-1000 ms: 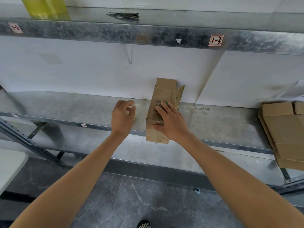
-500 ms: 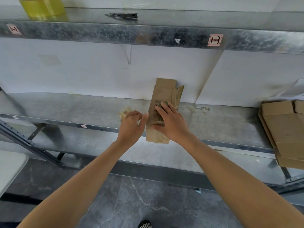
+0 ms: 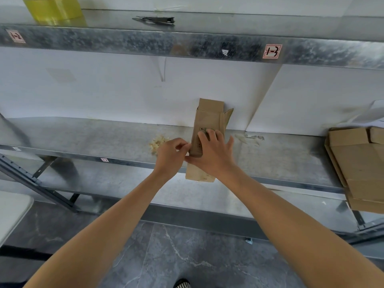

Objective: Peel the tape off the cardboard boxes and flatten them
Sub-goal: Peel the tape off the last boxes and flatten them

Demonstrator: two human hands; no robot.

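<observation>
A small brown cardboard box (image 3: 209, 119) lies lengthwise on the metal shelf (image 3: 104, 138), its far flaps open toward the wall and its near end past the shelf edge. My right hand (image 3: 212, 152) presses flat on top of the box with fingers spread. My left hand (image 3: 172, 152) is at the box's left edge, fingers curled and pinching there, apparently at tape; the tape itself is too thin to make out. A crumpled wad of peeled tape (image 3: 156, 142) lies on the shelf just left of my left hand.
Flattened cardboard pieces (image 3: 357, 163) are stacked at the shelf's right end. Tape scraps (image 3: 249, 138) lie right of the box. On the upper shelf sit a yellow tape roll (image 3: 54, 9) and a dark tool (image 3: 155, 19). Below is a grey floor.
My left hand moved right from the open shelf, leaving the tape wad behind, and now pinches at the box's left edge. My right hand has stayed pressed on the box.
</observation>
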